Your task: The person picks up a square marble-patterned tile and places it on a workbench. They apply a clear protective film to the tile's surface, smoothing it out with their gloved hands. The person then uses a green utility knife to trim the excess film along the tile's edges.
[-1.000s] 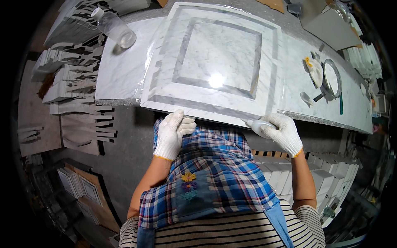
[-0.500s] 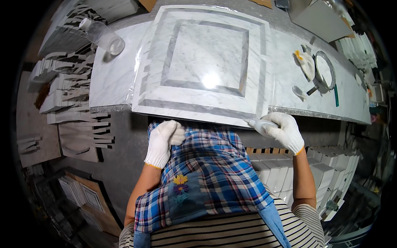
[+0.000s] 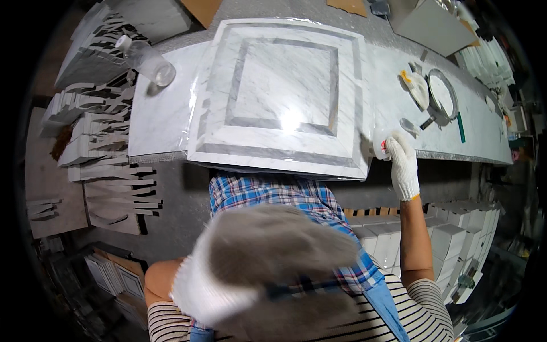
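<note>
A square white marble panel [image 3: 282, 85] with grey inlaid bands lies on the white bench top [image 3: 165, 117], its near edge at the bench's front. My right hand [image 3: 403, 162], in a white knit glove, is closed on a small translucent squeeze bottle [image 3: 380, 143] with a red mark, just right of the panel's near right corner. My left hand [image 3: 268, 256], gloved with a grey soiled palm, is raised close in front of my chest. It is smeared by motion, so its fingers and anything in them cannot be made out.
A clear plastic bottle [image 3: 149, 61] leans or lies at the left. On the right are a grey roll of tape [image 3: 450, 97], a spare glove [image 3: 417, 91] and a green strip [image 3: 461, 128]. Stacked stone strips [image 3: 94, 139] stand left; white boxes [image 3: 379, 242] sit below the bench.
My left hand has risen from beside the apron toward the camera. My right hand has moved the squeeze bottle away from the panel's near edge, up and right over the bench.
</note>
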The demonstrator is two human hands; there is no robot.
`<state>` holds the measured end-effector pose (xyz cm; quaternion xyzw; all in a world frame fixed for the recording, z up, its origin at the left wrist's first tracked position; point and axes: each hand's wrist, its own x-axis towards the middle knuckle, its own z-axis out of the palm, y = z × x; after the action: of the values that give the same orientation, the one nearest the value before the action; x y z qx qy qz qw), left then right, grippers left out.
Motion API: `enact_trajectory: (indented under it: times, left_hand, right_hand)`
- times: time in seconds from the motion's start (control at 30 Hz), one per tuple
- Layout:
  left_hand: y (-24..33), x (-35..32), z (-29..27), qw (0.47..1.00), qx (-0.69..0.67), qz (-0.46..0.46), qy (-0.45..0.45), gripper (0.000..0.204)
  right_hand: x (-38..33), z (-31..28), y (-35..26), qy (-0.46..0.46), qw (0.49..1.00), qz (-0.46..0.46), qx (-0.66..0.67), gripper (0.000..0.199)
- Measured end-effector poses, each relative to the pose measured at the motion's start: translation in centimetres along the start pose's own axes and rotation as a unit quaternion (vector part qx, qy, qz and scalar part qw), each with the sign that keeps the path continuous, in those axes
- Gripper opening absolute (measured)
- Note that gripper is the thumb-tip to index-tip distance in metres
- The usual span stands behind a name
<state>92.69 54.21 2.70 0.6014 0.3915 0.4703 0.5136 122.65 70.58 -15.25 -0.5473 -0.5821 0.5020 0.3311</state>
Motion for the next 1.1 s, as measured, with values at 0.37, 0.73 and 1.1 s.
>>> enact_trajectory:
  times: [0.37, 0.73, 1.1]
  left_hand:
    - [4.3, 1.5, 2.1, 0.992, 0.014, 0.111, -0.052, 0.030]
    - [7.3, -1.6, 0.5, 0.986, 0.057, 0.152, 0.046, 0.029]
    - [-5.2, -4.3, -1.2, 0.995, -0.005, 0.009, 0.104, 0.021]
  right_hand:
    - [7.4, 2.8, 7.1, 0.301, 0.911, -0.159, -0.234, 0.039]
    - [6.0, 3.0, 4.1, 0.248, 0.916, -0.084, -0.304, 0.046]
    - [10.9, 5.7, 10.4, 0.277, 0.875, -0.238, -0.317, 0.047]
